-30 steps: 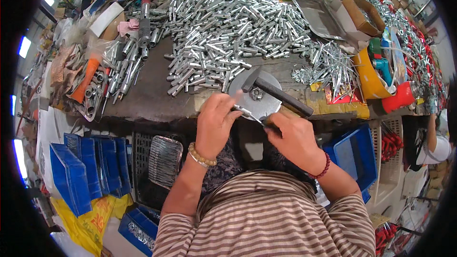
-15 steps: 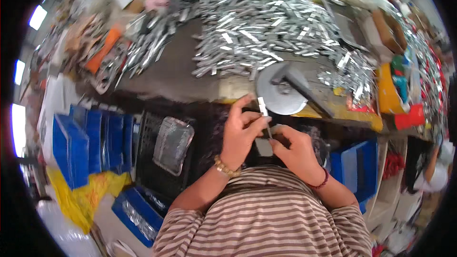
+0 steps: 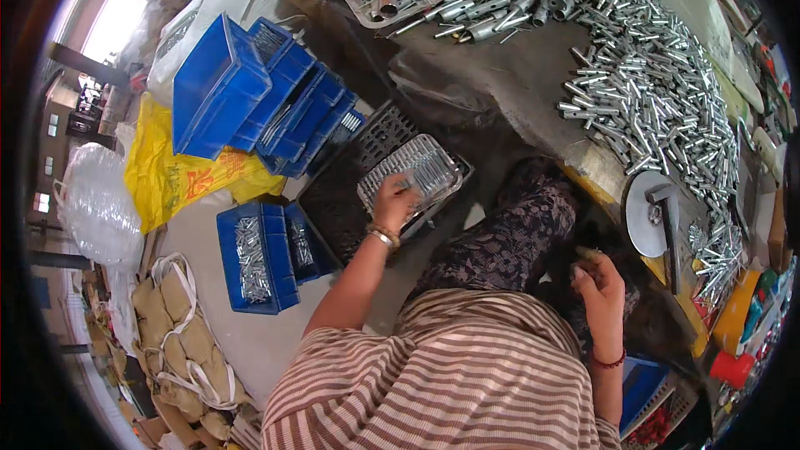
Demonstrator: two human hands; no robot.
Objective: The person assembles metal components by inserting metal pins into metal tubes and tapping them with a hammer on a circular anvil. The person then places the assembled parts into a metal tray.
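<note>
My left hand (image 3: 394, 202) is over the near side of a clear plastic tray (image 3: 452, 168), its fingers drawn together; whatever they hold is too small to make out. Shiny metal pins (image 3: 414, 165) lie in rows in this tray, which rests on a black slatted crate (image 3: 385, 135). Away to the right, below the bench edge, is my right hand (image 3: 602, 285). Its fingers are curled toward the thumb, and anything between them is hidden.
A large heap of metal pins (image 3: 650, 83) covers the bench (image 3: 521, 75). Near its edge lie a round metal plate (image 3: 642, 229) and a hammer (image 3: 672, 242). Blue bins (image 3: 221, 87) stand at left, beside a yellow bag (image 3: 158, 175); another blue bin (image 3: 279, 262) holds metal pieces.
My view has swung left. My hands, earlier close together at a thin metal piece by the bench edge, are now apart; the left has reached over to the tray.
</note>
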